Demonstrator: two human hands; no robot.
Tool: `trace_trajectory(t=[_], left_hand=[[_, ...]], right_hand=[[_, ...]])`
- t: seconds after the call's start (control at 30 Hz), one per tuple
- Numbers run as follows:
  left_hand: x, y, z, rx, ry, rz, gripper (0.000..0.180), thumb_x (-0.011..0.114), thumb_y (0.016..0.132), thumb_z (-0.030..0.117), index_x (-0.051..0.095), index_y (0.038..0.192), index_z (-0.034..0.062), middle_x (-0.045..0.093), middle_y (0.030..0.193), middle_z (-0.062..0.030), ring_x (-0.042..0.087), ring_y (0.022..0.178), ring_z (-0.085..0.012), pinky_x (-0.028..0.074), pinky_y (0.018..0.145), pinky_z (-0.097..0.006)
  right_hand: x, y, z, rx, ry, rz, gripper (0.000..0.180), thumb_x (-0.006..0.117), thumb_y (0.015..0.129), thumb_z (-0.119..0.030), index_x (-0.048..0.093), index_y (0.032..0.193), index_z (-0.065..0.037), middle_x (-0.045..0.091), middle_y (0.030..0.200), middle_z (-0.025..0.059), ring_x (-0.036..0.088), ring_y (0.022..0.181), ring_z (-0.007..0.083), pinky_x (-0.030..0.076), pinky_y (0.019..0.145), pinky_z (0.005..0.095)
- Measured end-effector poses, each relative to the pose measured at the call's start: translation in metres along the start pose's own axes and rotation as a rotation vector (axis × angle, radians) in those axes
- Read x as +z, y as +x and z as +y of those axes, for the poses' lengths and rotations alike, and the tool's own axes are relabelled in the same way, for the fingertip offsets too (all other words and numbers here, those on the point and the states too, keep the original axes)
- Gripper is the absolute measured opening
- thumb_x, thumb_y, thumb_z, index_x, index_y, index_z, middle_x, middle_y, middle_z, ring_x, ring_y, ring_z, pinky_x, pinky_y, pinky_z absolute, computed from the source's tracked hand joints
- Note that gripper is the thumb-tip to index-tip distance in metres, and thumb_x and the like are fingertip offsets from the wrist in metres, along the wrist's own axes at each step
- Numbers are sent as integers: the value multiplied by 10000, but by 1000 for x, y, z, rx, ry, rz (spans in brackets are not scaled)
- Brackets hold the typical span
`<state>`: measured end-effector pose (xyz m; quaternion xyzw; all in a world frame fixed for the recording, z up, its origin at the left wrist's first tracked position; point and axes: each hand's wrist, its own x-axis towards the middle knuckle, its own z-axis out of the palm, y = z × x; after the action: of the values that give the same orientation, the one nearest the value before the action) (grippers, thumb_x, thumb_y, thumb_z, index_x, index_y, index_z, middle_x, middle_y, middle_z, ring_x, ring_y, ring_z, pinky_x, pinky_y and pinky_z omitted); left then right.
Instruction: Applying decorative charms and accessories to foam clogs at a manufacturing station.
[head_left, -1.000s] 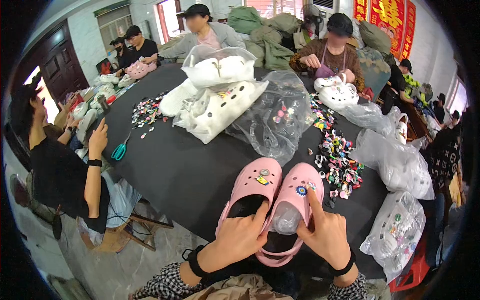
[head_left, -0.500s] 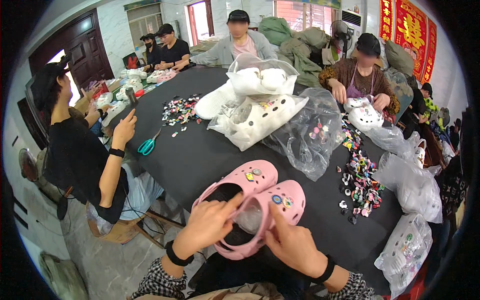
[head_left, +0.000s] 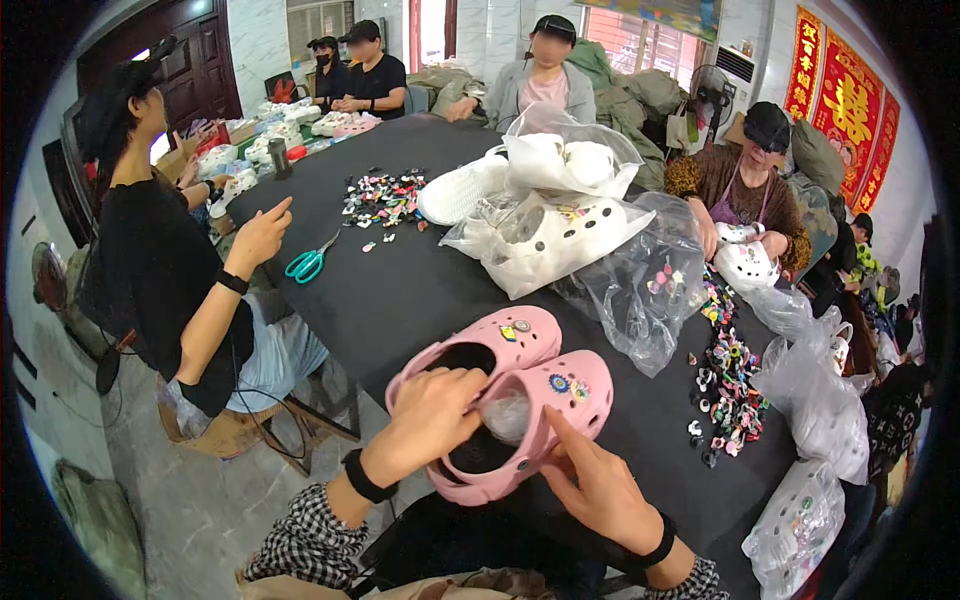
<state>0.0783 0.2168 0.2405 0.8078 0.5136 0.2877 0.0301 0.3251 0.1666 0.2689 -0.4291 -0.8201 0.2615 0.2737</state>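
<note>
Left hand (head_left: 440, 408) was clamped on the pink shoes (head_left: 538, 348) by their inner rims; right hand (head_left: 598, 488), fingers apart, touched them to its left. Slack left grip risked spreading them.

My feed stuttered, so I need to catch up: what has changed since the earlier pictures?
The pink clogs turned toes-rightward and moved left, away from the loose charm pile. The right hand drew its index finger back from the fitted charms. The view also swung left. The left hand stayed at the clogs' openings; the teal scissors and bagged white clogs stayed put.
</note>
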Motion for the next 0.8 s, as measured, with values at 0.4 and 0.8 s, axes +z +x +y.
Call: trace_trajectory(t=[0.4,0.8], left_hand=[[-34,37,-151,-244,404,212,101,705,726,82,664,814,56,642,868,-128,662,830,-361,529,715,-473],[-46,61,-209,-300,481,383,78,665,756,44,700,824,32,652,930,-132,638,936,-368,503,818,-491]], right_hand=[[-64,-74,14,193,-12,180,437,671,837,75,630,1269,24,677,971,146,709,846,230,580,746,317],[-124,-227,76,526,71,766,323,560,1006,-55,597,1318,18,616,943,58,604,816,111,517,715,252]])
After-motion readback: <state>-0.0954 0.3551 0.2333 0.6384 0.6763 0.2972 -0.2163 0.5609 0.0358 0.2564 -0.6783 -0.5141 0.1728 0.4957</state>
